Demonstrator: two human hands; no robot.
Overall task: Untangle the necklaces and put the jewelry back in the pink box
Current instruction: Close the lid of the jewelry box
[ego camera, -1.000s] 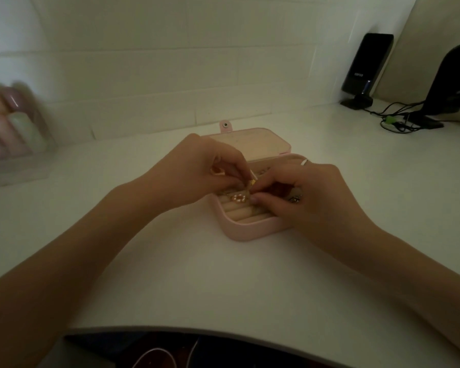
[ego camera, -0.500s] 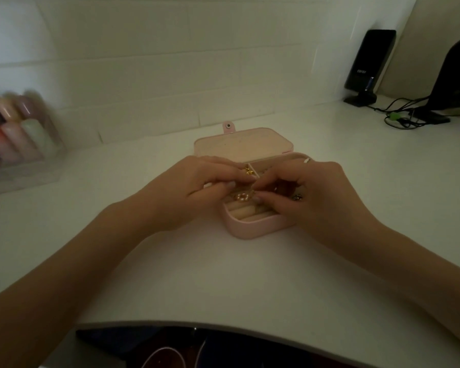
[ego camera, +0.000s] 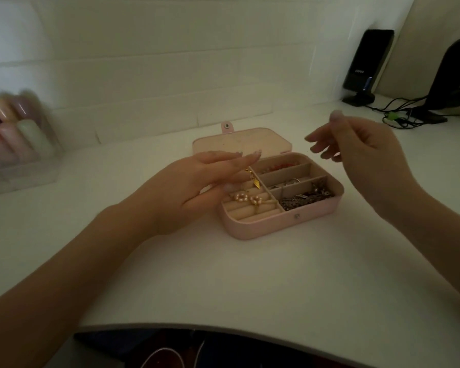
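The pink box lies open in the middle of the white table, its lid flat behind it. My left hand hovers over the box's left side with fingers stretched and apart. A gold leaf pendant on a short chain sits just below its fingertips. Pearl flower rings rest on the ring rolls. The right compartments hold dark silver chains, silver pieces and red beads. My right hand is raised to the right of the box, loosely curled, holding nothing that I can see.
A clear case of pastel bottles stands at the far left, blurred. Two black speakers and a tangle of cables occupy the back right corner. The table's curved front edge runs close to me. A white brick wall stands behind.
Both hands were pinching the gold piece together over the box. My right hand has lifted away to the right, and my left hand has spread its fingers.
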